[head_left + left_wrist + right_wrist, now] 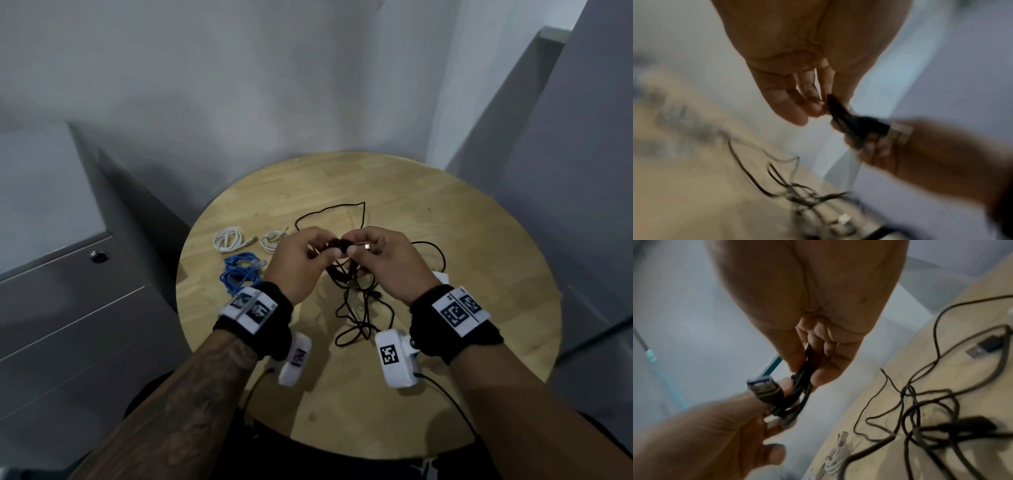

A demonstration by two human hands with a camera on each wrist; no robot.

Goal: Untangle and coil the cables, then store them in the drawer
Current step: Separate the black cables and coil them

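**Cables: three coiled, black tangle in progress**

Cables, left to right on round table [445, 394]: drawer unit [68, 308] at 9 o'clock, shut. Two white coils [227, 238] [272, 240] and blue coil [239, 270] at 10 o'clock, apparently finished. Left hand [301, 263] and right hand [383, 263] pinch a small black bundle [337, 244] above centre. Loose black tangle [359, 305] remains. Nothing stored yet.

A round bench [445, 394] of pale jointed wood is set in a corner formed by two plain grey-white walls [274, 75], which meet beyond the fingers. To the left of the fingers a grey cabinet [68, 308] with a round lock [99, 256] is seen. The light is dim and even.
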